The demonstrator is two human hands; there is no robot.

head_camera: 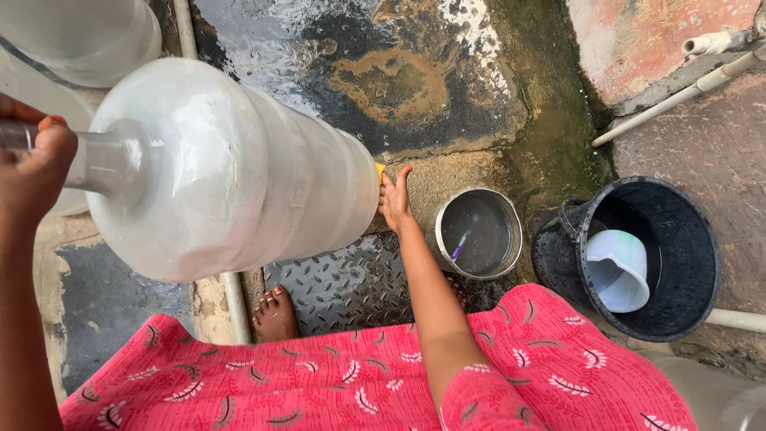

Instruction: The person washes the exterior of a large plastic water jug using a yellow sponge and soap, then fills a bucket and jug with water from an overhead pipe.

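Scrubbing was, in my judgement, the step in hand: I held the large translucent plastic water jar [231, 168] tipped sideways, my left hand [32, 172] closed around its neck, my right hand [396, 199] pressing a yellow pad against its base. Next called for turning it steadily. Below lay wet, stained concrete floor [415, 72], a steel pot [477, 233] and a black bucket [630, 255].
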